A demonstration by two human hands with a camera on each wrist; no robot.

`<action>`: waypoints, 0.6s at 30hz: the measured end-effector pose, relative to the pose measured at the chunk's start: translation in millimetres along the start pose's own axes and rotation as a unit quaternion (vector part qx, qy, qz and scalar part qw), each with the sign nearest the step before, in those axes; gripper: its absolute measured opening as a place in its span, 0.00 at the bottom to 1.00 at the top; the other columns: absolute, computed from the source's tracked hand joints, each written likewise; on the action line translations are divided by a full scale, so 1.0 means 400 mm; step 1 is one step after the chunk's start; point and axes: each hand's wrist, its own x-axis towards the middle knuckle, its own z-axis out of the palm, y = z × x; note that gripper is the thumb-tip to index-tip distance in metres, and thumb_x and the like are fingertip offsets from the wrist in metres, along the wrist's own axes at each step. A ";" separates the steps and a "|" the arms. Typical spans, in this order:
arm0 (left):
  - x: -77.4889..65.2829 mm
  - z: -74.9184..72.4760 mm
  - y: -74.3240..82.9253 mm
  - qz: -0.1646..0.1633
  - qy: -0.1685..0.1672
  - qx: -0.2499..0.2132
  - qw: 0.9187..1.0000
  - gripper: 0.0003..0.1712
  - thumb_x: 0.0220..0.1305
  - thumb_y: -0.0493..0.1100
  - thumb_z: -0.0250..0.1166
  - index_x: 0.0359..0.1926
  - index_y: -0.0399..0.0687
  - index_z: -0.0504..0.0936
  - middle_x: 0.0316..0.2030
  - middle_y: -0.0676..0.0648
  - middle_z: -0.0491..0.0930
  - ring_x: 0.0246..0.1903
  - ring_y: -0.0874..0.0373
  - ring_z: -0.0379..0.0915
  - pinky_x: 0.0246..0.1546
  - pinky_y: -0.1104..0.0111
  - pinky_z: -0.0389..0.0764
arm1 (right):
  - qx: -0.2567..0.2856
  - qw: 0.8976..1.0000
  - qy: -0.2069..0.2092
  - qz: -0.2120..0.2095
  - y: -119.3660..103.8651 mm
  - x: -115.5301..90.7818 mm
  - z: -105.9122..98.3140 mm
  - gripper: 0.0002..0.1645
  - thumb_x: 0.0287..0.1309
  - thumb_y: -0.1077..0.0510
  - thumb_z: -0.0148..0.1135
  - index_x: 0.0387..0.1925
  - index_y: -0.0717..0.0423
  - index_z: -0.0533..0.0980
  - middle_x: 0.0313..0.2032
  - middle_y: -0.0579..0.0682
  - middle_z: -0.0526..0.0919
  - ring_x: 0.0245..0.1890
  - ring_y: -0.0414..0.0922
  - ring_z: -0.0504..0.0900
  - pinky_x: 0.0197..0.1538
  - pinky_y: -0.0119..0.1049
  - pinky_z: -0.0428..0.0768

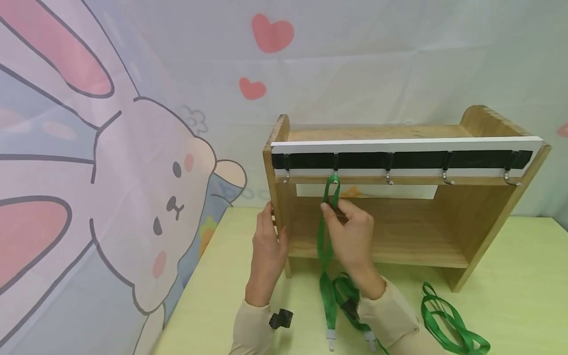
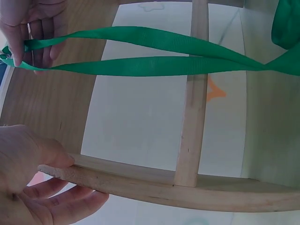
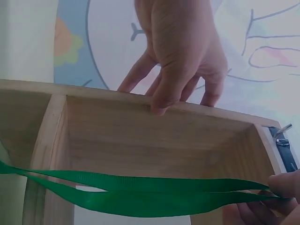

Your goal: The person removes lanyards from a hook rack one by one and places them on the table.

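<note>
A green lanyard point(image 1: 325, 251) hangs from my right hand point(image 1: 352, 234), which pinches its strap just below the top loop. That loop reaches the second hook point(image 1: 336, 170) from the left and overlaps its tip in the head view. The strap's two sides run together lower down, toward a pale clip point(image 1: 331, 339) close over the table. My left hand point(image 1: 268, 241) grips the left side panel point(image 2: 122, 185) of a wooden shelf point(image 1: 421, 231). In the left wrist view its thumb lies on one face of the panel and its fingers on the other.
Several metal hooks line a black strip point(image 1: 417, 160) along the shelf's top front. Another green lanyard point(image 1: 346, 286) with a black buckle lies beside my right forearm. One more green lanyard point(image 1: 452, 320) lies looped on the table point(image 1: 519, 276) at right. A printed cloth point(image 1: 355, 64) hangs behind.
</note>
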 end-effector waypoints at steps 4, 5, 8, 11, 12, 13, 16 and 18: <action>0.001 -0.001 0.002 0.001 0.000 0.003 1.000 0.34 0.64 0.23 0.63 0.69 0.29 0.61 0.52 0.31 0.71 0.45 0.39 0.80 0.33 0.59 0.88 | 0.030 0.999 -0.010 0.029 -0.005 0.007 -0.005 0.06 0.62 0.66 0.68 0.34 0.69 0.86 0.27 0.57 0.87 0.27 0.53 0.86 0.34 0.23 0.81; 0.001 -0.001 0.002 0.001 0.000 0.005 1.000 0.34 0.64 0.23 0.63 0.69 0.29 0.61 0.52 0.31 0.71 0.45 0.39 0.80 0.33 0.59 0.88 | 0.034 0.999 -0.013 0.036 -0.008 0.009 -0.006 0.07 0.63 0.66 0.68 0.35 0.69 0.86 0.28 0.58 0.88 0.28 0.53 0.87 0.34 0.23 0.80; 0.001 -0.003 0.002 0.002 0.000 0.009 1.000 0.34 0.64 0.24 0.63 0.69 0.29 0.61 0.52 0.31 0.71 0.45 0.39 0.80 0.33 0.59 0.87 | 0.040 0.998 -0.023 0.054 -0.011 0.012 -0.008 0.08 0.63 0.64 0.69 0.38 0.68 0.87 0.32 0.59 0.89 0.30 0.54 0.88 0.35 0.23 0.81; 0.000 -0.004 0.002 0.002 -0.001 0.011 1.000 0.35 0.64 0.24 0.63 0.69 0.29 0.60 0.53 0.31 0.71 0.45 0.40 0.79 0.33 0.59 0.87 | 0.035 0.997 -0.033 0.060 -0.015 0.014 -0.008 0.10 0.62 0.61 0.70 0.38 0.67 0.87 0.33 0.59 0.89 0.30 0.53 0.88 0.34 0.24 0.82; -0.001 -0.004 0.002 0.003 0.000 0.011 1.000 0.35 0.64 0.24 0.63 0.69 0.29 0.60 0.53 0.31 0.71 0.45 0.40 0.79 0.33 0.59 0.87 | 0.029 0.997 -0.037 0.061 -0.016 0.015 -0.007 0.10 0.62 0.60 0.71 0.38 0.67 0.87 0.33 0.58 0.89 0.30 0.52 0.89 0.34 0.24 0.82; -0.001 -0.004 0.002 0.004 0.001 0.011 1.000 0.35 0.64 0.24 0.63 0.69 0.29 0.60 0.53 0.31 0.71 0.45 0.40 0.79 0.33 0.59 0.87 | 0.022 0.997 -0.041 0.060 -0.018 0.015 -0.007 0.11 0.61 0.60 0.71 0.37 0.66 0.87 0.32 0.58 0.89 0.30 0.51 0.89 0.33 0.24 0.81; -0.001 -0.003 0.002 0.005 0.001 0.013 1.000 0.35 0.63 0.23 0.63 0.69 0.29 0.60 0.53 0.31 0.71 0.45 0.40 0.79 0.33 0.59 0.87 | 0.000 0.997 -0.048 0.055 -0.023 0.017 -0.006 0.10 0.61 0.59 0.72 0.36 0.64 0.88 0.31 0.56 0.89 0.30 0.50 0.89 0.32 0.24 0.81; 0.000 -0.003 0.003 0.006 0.002 0.011 1.000 0.35 0.63 0.23 0.63 0.69 0.29 0.60 0.53 0.31 0.71 0.45 0.40 0.79 0.34 0.58 0.87 | -0.011 0.997 -0.048 0.051 -0.024 0.018 -0.006 0.08 0.62 0.61 0.71 0.37 0.65 0.87 0.29 0.56 0.89 0.28 0.51 0.88 0.28 0.23 0.78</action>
